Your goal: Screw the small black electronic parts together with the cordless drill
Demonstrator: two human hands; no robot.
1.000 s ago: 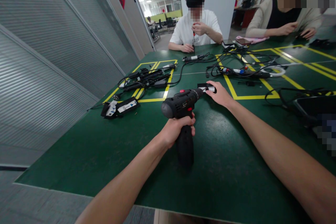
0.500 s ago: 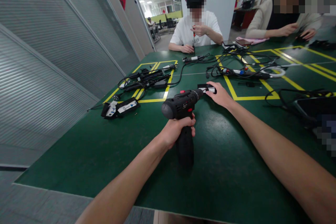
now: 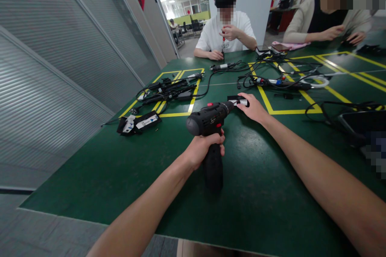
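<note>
My left hand (image 3: 202,148) is wrapped round the grip of a black cordless drill (image 3: 211,120), whose nose points away from me. At the drill's tip lies a small black and white part (image 3: 238,100) on the green table (image 3: 265,192). My right hand (image 3: 252,108) rests on that part, fingers curled over its near end and pressing it down. The drill's tip meets the part under my fingers; the contact point itself is hidden.
A black and white pouch (image 3: 138,123) lies left of the drill. Black tools and cables (image 3: 169,90) fill a yellow-taped box beyond. More cables and a white ring (image 3: 316,81) lie to the right. A dark case (image 3: 358,122) sits at far right. Two people sit across the table.
My hands and the drill have stayed in place. The view has shifted slightly. The person opposite has moved a hand a little.
</note>
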